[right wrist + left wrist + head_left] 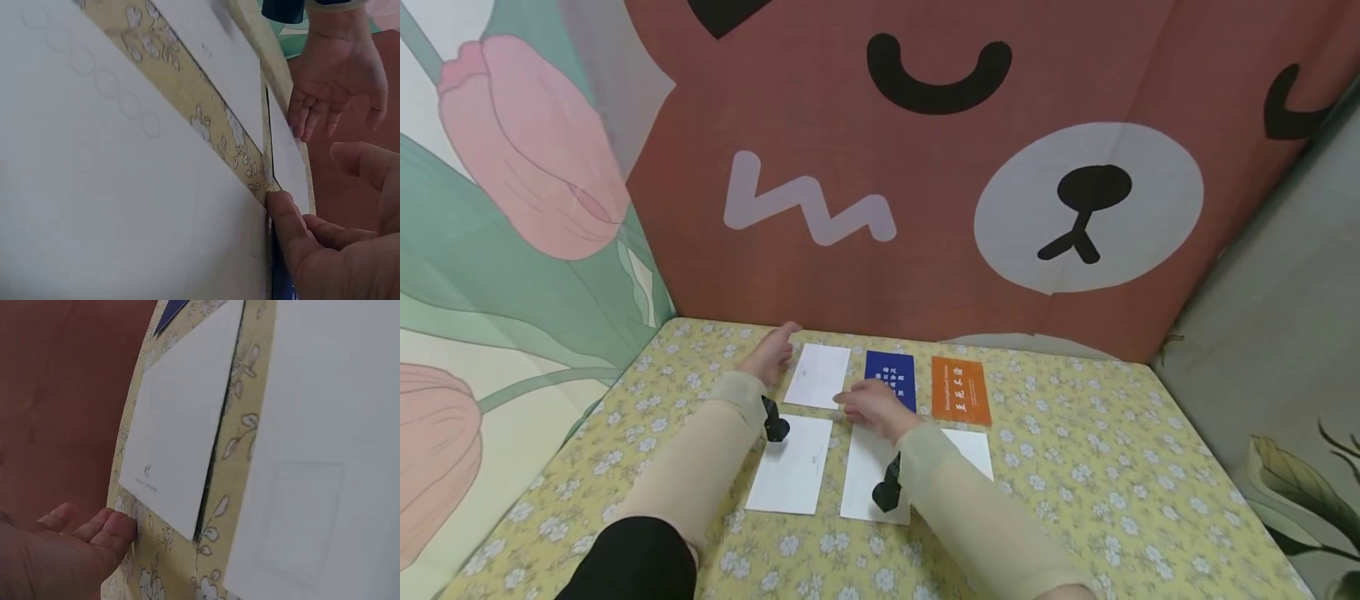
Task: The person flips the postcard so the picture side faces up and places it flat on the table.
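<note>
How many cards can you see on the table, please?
6: far row, a white card, a blue card and an orange card; near row, all white, a left card, a middle card and a right card. Others may be hidden.

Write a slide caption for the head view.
A left hand and a right hand among four white cards, a blue card and an orange card on a floral-patterned tabletop.

White cards (125, 194), right grip (350, 259), left grip (337, 75)
</note>
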